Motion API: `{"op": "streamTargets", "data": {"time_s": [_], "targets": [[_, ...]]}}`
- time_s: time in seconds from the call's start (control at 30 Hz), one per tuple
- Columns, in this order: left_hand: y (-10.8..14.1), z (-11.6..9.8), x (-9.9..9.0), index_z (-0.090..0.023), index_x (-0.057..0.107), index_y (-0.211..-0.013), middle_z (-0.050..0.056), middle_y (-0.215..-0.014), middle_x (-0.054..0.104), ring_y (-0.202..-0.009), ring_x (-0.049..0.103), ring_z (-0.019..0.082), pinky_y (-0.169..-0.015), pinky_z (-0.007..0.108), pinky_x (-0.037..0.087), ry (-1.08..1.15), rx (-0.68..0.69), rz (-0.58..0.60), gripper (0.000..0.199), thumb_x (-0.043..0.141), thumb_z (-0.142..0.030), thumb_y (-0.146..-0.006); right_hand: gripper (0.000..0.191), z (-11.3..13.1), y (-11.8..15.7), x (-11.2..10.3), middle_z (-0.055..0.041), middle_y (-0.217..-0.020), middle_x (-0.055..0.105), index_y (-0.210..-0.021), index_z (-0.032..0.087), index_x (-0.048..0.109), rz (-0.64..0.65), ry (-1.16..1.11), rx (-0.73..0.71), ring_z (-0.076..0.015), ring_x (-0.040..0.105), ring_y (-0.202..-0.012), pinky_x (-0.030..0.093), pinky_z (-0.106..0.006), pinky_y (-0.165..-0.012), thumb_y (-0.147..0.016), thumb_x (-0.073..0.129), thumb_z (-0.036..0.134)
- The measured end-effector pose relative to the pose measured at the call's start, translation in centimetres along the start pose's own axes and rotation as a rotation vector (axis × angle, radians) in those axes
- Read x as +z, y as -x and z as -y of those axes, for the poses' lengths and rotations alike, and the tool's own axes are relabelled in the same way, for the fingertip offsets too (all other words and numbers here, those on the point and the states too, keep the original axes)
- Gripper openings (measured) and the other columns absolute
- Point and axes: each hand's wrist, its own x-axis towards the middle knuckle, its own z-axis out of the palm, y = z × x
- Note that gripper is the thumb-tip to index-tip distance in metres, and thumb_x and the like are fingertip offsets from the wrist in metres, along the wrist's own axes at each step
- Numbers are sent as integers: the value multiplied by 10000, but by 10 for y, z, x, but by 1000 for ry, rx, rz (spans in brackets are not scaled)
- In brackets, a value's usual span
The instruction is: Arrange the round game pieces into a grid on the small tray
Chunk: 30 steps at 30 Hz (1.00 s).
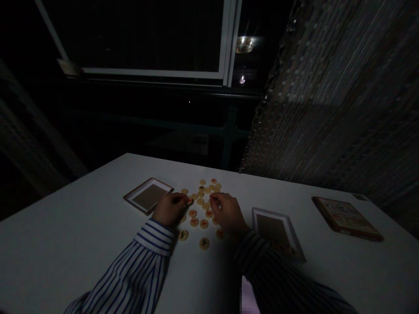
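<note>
At the centre of the frame, the grip of the left hand (168,210) is narrow, thumb and forefinger pinching a red-marked xiangqi piece (190,201) at its left edge. Just to the right of it, the right hand (229,213) has its thumb and forefinger drawn close together; whether a piece sits between them I cannot tell. Between and beyond the hands lies a loose scatter of round wooden xiangqi pieces (204,223), some with red characters up, some with dark ones, others showing plain faces. Nearest the bottom edge, a dark-marked disc (204,243) lies apart from its neighbours. Both forearms wear striped sleeves (131,266). Left of the scatter, near the left hand, is a shallow tray (148,198); to the right, partly behind the right sleeve, a second tray (271,226) has a few discs at its near end. Farther right on the white worktop (81,222) lies a flat printed box (347,217). A bead curtain (327,87) hangs at upper right, beside a window frame (150,74) across the top.
</note>
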Motion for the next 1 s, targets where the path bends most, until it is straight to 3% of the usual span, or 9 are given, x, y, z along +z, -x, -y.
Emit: {"op": "streamTargets", "data": {"time_s": [0.17,0.6,1.0], "targets": [[2,0,1,-178,685,-868,54,-817,705,-740,628,187,-662,254,434,-163,38,32,376,477,-460,-730,177,0,1,2,-27,-925,644,-910,222,604,79,146,-35,-175,525,-909,323,-304,-787,-823,455,260],[4,-4,2,-195,682,-804,50,-766,695,-703,623,182,-614,251,402,-299,50,20,334,453,-431,-743,172,9,2,16,-42,-898,640,-865,205,612,143,292,-148,-192,494,-911,284,-331,-777,-803,460,256],[5,-5,4,-211,677,-793,43,-752,695,-725,622,186,-613,242,398,-357,40,6,316,467,-441,-741,185,14,0,14,-62,-908,627,-847,182,613,175,347,-121,-194,475,-921,263,-324,-765,-807,440,233]]}}
